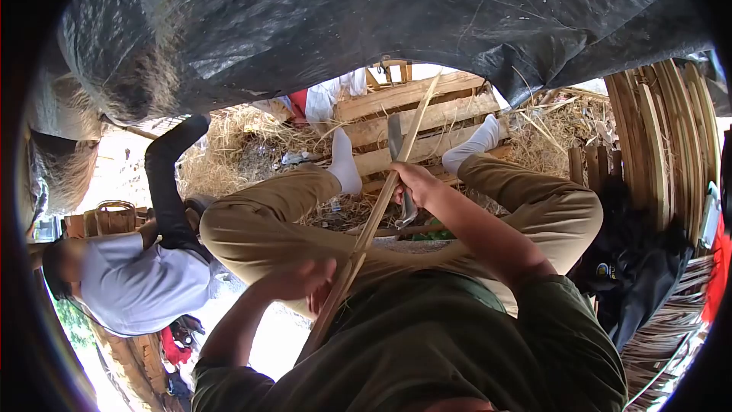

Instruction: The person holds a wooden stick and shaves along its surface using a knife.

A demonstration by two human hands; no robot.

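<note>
A long, pale strip of split wood or bamboo [374, 221] runs slantwise from near my torso up past my knees. My right hand [415, 183] is closed around a knife, its broad grey blade [395, 136] pointing away from me and lying against the strip. Below the fist, the knife's curved lower end sticks out. Farther down, my left hand [311, 281] is beside the strip, smeared by motion. Whether its fingers grip the strip cannot be made out.
Wooden slats [419, 114] lie over straw between my socked feet. At left sits another person in a light shirt [145, 286]. A dark tarp [366, 23] hangs overhead. Long wooden strips [656, 137] stand at right, above dark cloth [633, 275] and bundled thin strips [671, 336].
</note>
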